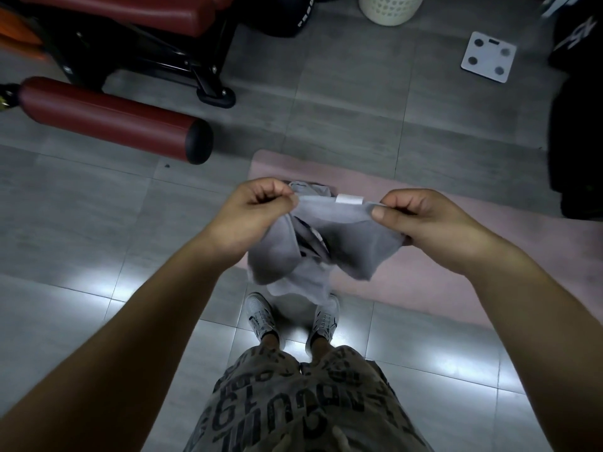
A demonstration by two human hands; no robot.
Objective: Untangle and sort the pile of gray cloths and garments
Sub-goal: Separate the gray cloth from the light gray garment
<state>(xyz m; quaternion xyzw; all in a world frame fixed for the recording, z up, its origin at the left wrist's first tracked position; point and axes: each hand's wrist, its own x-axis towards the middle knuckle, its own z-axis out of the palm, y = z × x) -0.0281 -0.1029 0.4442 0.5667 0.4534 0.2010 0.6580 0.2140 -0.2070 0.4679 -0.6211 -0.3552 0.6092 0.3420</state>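
From the head view, the left hand [257, 207] and the right hand [421, 220] each pinch a top corner of a gray garment [326, 243], fingers curled closed, stretching its edge with a white tag [349, 199] between them. The garment hangs above the shoes [261, 316], in front of a pink mat [456, 256] on the tiled floor [98, 223]; a white scale [488, 57] lies far right.

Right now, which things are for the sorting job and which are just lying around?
For the job:
- gray garment, stretched between the left hand and right hand
- white label on its edge

Just lying about:
- white scale
- white basket
- red bench roller
- pink mat
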